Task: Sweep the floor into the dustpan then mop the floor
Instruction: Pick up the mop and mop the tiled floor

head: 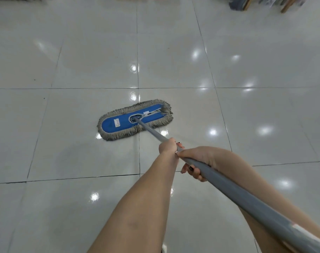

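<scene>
A flat mop with a blue pad and a grey-beige fringe lies face down on the floor, a surface of large glossy pale tiles with dark grout lines and bright spots of reflected light. The mop head sits slightly tilted, its left end nearer the viewer than its right end, and it lies across a vertical grout line. A small white label shows on the left half of the blue pad. From a bracket at the middle of the pad a grey handle rises toward the viewer and runs off the lower right corner. The left hand is wrapped around the handle at the point nearer the mop, fingers curled over the far side. The right hand grips the handle just behind the left hand, touching it, with dark-painted nails visible under the shaft. Both forearms are bare and extend from the lower edge toward the handle. Beyond the mop, at the top edge, blurred wooden legs and dark goods stand on the floor, too indistinct to identify. A few small dark specks mark the tiles to the left of the mop.
</scene>
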